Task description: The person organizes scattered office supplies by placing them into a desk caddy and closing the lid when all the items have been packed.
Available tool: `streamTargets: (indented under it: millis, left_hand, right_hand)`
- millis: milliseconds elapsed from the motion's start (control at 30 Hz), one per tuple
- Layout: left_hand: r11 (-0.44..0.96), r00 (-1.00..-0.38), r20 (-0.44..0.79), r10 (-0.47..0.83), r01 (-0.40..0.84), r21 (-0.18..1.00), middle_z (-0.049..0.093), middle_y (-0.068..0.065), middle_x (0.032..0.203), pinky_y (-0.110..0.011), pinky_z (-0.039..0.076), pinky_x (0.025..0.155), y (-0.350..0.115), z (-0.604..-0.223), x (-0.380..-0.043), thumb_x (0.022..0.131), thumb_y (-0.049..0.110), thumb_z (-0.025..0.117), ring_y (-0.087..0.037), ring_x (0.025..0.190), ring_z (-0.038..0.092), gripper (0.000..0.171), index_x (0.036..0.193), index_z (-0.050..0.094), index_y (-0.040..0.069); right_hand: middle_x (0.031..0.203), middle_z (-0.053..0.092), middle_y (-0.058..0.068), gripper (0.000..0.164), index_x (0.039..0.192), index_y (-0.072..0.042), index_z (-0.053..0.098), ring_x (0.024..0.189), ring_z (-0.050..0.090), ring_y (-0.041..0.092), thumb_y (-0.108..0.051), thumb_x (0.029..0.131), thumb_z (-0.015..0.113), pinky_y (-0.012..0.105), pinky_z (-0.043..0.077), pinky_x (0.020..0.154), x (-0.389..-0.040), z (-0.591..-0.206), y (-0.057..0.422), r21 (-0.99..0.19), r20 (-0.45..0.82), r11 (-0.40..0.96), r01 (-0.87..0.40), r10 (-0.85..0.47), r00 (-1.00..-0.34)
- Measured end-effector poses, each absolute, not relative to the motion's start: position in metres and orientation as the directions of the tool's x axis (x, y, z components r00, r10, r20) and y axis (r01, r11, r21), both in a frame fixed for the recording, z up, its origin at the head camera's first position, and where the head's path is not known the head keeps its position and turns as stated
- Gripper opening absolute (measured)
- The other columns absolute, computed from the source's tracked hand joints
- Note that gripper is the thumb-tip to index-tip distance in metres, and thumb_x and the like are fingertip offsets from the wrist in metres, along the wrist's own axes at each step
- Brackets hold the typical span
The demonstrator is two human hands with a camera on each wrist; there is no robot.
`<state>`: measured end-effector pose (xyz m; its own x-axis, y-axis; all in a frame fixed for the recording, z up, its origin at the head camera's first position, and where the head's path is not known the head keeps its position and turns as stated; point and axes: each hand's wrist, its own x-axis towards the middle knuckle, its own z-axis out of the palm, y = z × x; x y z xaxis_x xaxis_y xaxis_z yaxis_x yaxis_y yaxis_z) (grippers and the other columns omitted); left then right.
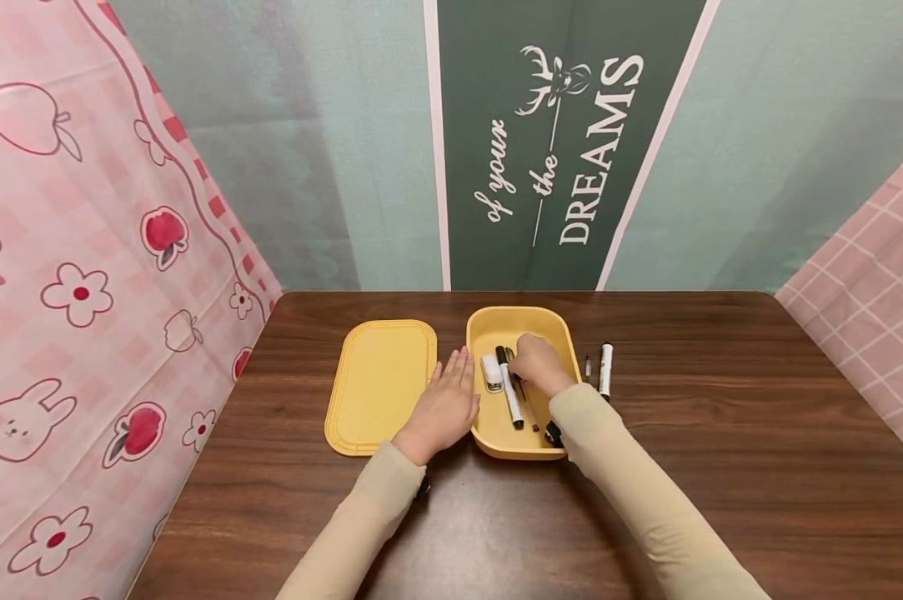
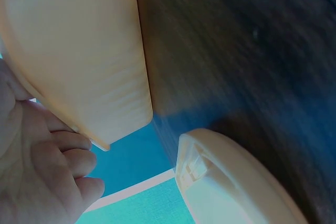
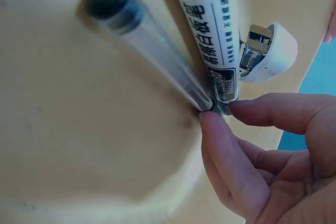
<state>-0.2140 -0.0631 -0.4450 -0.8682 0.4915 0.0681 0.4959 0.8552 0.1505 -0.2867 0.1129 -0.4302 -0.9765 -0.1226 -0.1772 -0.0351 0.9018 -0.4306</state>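
Note:
A yellow storage box [image 1: 519, 454] stands on the table, holding a small white stapler [image 1: 492, 369], a whiteboard marker [image 1: 511, 396] and a slim clear pen [image 3: 163, 56] with a dark end. My left hand [image 1: 451, 398] lies with straight fingers along the box's left wall; the left wrist view shows its fingertips at the rim. Inside the box, my right hand [image 1: 539, 362] pinches the pen's far end between thumb and index finger, right beside the marker's tip. A black object [image 1: 553, 433] lies in the near right corner, partly hidden by the right sleeve.
Left of the box lies its yellow lid [image 1: 383, 387], flat on the brown wooden table [image 1: 496, 533]. Another whiteboard marker [image 1: 606, 369] and a small thin pen [image 1: 588, 367] lie just right of the box. Fabric curtains [image 1: 331, 167] rise behind the table.

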Motion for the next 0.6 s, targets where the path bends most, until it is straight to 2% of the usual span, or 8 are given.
streamTargets:
  millis: [367, 600]
  left_hand:
    - [0.856, -0.868, 0.064, 0.493, 0.497, 0.141, 0.018, -0.023, 0.153, -0.046, 0.018, 0.112, -0.0615, -0.4460, -0.2139, 0.101, 0.024, 0.040, -0.031, 0.141, 0.016, 0.059, 0.145, 0.021, -0.009]
    - [0.858, -0.868, 0.068, 0.492, 0.496, 0.134, 0.019, -0.023, 0.152, -0.046, 0.019, 0.112, -0.0608, -0.4472, -0.2133, 0.100, 0.024, 0.040, -0.032, 0.141, 0.017, 0.058, 0.145, 0.022, -0.009]
  right_hand:
    - [0.046, 0.048, 0.003, 0.035, 0.052, -0.013, 0.039, 0.039, 0.045, 0.013, 0.000, 0.081, 0.054, 0.024, 0.035, 0.043, -0.2871, -0.4319, 0.1151, -0.424, -0.188, 0.906, -0.020, -0.109, -0.976]
    - [0.044, 0.041, 0.001, 0.034, 0.052, -0.012, 0.042, 0.039, 0.042, 0.014, 0.000, 0.082, 0.054, 0.025, 0.034, 0.045, -0.2886, -0.4311, 0.1206, -0.462, -0.200, 0.887, -0.014, -0.120, -0.972]
